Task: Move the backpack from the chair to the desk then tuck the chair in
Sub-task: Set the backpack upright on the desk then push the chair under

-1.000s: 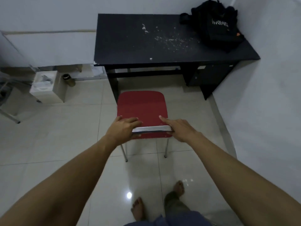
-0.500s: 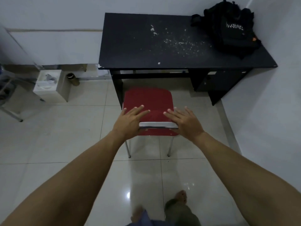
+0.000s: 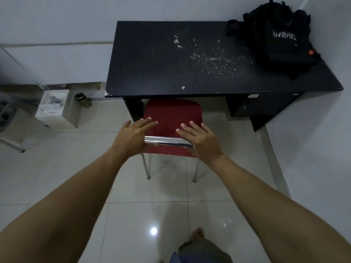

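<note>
The left hand [image 3: 133,136] lay flat on the near left corner of the red chair [image 3: 171,114], fingers open and spread. The right hand [image 3: 201,140] matched it, fingers splayed over the chrome back rail [image 3: 167,142]. The seat's front edge sat just under the black desk [image 3: 171,59]; pushing evenly with both palms would likely keep it straight. The backpack [image 3: 281,37] rested on the desk's far right corner.

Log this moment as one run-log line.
black backpack: on black desk | red chair: front under desk | left hand, right hand: open, at backrest
</note>
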